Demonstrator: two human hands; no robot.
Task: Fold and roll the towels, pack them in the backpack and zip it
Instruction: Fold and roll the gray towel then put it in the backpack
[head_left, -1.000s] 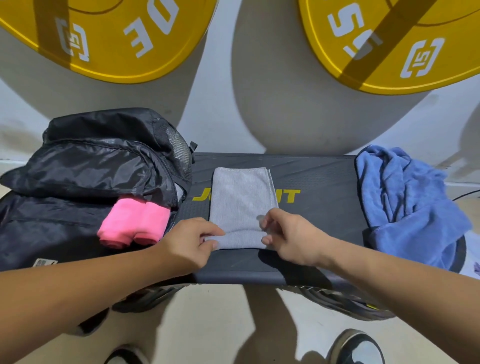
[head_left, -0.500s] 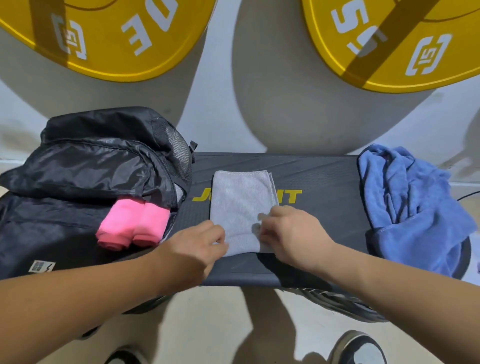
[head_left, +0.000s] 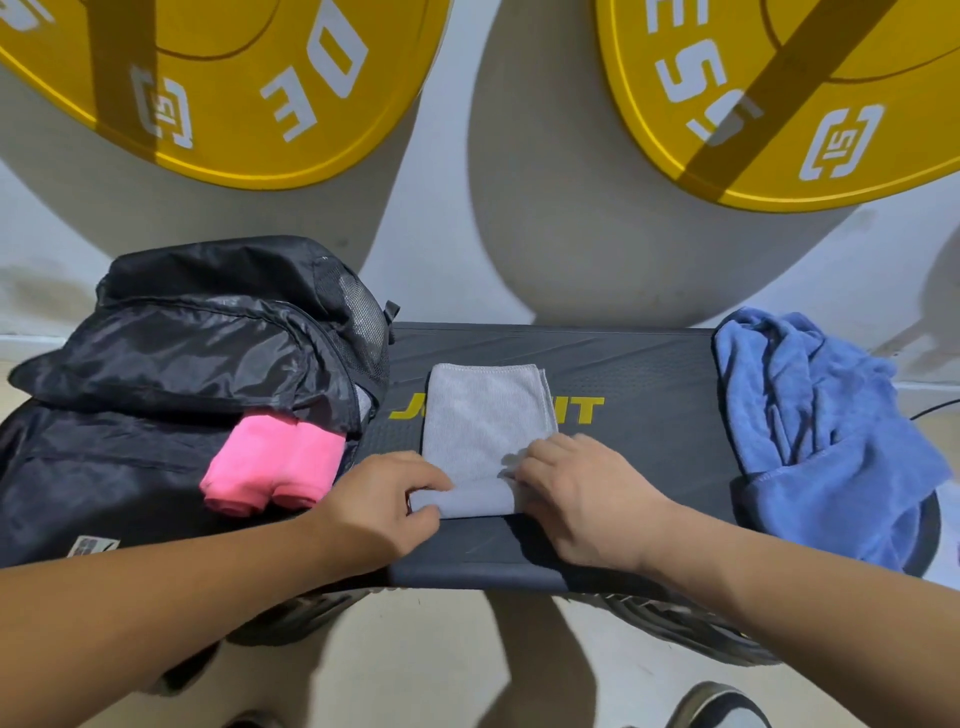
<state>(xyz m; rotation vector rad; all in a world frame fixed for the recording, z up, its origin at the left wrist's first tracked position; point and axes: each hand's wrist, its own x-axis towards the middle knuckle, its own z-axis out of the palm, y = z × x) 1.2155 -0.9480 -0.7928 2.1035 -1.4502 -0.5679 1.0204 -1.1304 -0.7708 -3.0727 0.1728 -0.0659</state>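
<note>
Pale wall fills the far side of my feed, with two yellow weight plates (head_left: 234, 93) against it and their broad shadows below. Nearer to me runs a dark counter (head_left: 649, 374) with yellow lettering across its top.

On the left end of the counter I see the black backpack (head_left: 182, 353) lying on its side with its mouth toward the middle. A rolled pink towel (head_left: 270, 467) pokes out from under its upper flap. At the right end a blue towel (head_left: 810, 431) sits in a crumpled heap, part of it hanging over the edge.

The grey towel (head_left: 485, 421) lies in the middle of the counter, folded into a narrow strip that covers part of the lettering. Its near end is turned up into a small, tight roll, while the far part lies flat.

Both hands are on that roll. The left hand (head_left: 379, 499) pinches the roll's left end between thumb and curled fingers (head_left: 421, 475). The right hand (head_left: 582, 493) has its fingers (head_left: 540, 457) bent over the right end, pressed close together on the cloth; its thumb is hidden from me.

Below the counter's near edge I can make out pale floor and the toe of a shoe (head_left: 722, 706).
</note>
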